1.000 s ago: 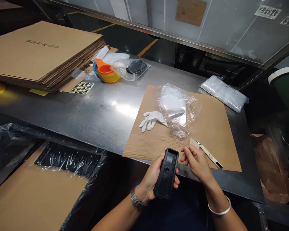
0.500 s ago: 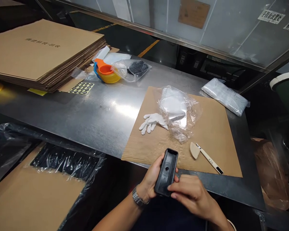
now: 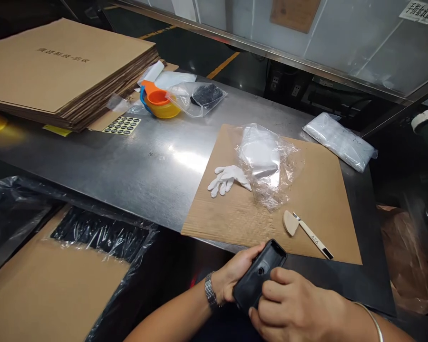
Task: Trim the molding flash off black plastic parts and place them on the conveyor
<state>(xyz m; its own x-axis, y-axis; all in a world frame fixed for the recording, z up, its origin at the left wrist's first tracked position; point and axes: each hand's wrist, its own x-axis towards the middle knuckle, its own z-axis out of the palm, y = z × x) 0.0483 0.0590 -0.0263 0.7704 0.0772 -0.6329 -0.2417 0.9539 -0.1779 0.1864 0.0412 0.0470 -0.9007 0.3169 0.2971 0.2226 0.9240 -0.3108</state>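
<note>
A hollow, oblong black plastic housing [image 3: 250, 285] with raised walls and a small round hole in its floor is tilted in front of me at the table's near edge. My left hand [image 3: 237, 270], with a metal watch on its wrist, holds it from the left side. Curled fingers of my right hand [image 3: 288, 301] press on its lower right edge and cover part of it. Beyond my hands, on a cardboard sheet [image 3: 321, 185], lie a craft knife [image 3: 314, 236] marked A26 and a beige wedge-shaped pad [image 3: 290, 223]. A white glove [image 3: 228, 179] rests farther left.
Clear plastic bags with white contents [image 3: 260, 152] lie on the cardboard, and a wrapped white packet [image 3: 340, 141] at its right. Stacked cardboard [image 3: 67, 66], a sticker sheet [image 3: 121, 126], orange and yellow cups [image 3: 160, 104] and a bagged dark item [image 3: 206, 96] occupy the metal table [image 3: 153, 175].
The black housing has moved right and lower and turned clockwise in my hands. My right hand has curled more and covers more of its right edge. The view has shifted slightly.
</note>
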